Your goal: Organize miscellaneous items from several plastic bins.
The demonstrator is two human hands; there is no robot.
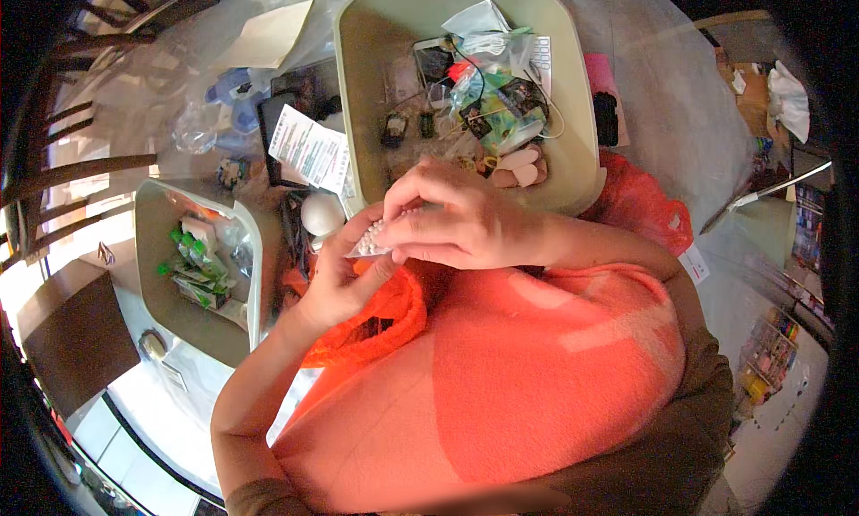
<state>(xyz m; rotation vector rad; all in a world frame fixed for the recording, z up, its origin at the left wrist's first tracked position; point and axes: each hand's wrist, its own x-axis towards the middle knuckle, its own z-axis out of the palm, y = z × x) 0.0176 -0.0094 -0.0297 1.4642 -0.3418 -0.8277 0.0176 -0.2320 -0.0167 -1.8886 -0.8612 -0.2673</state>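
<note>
Both hands meet near the middle of the view, around a small clear plastic bag of white beads (370, 239). My left hand (345, 274) grips the bag's lower edge between thumb and fingers. The fingers of my right hand (449, 217) are bent over the bag's other side and touch it; their tips are partly hidden. A white ball (323, 214) lies just beyond my left hand. Under the hands is an orange mesh bag (396, 314), beside a coral and pink cloth (550, 375) spread over the lap.
A large beige bin (594, 140) holds cables, plastic packets and small devices. At the left, another bin (251, 267) contains green-topped items. A printed sheet (310, 150) leans by the large bin; a red plastic bag (637, 200) lies to its right. A brown chair (80, 335) stands far left.
</note>
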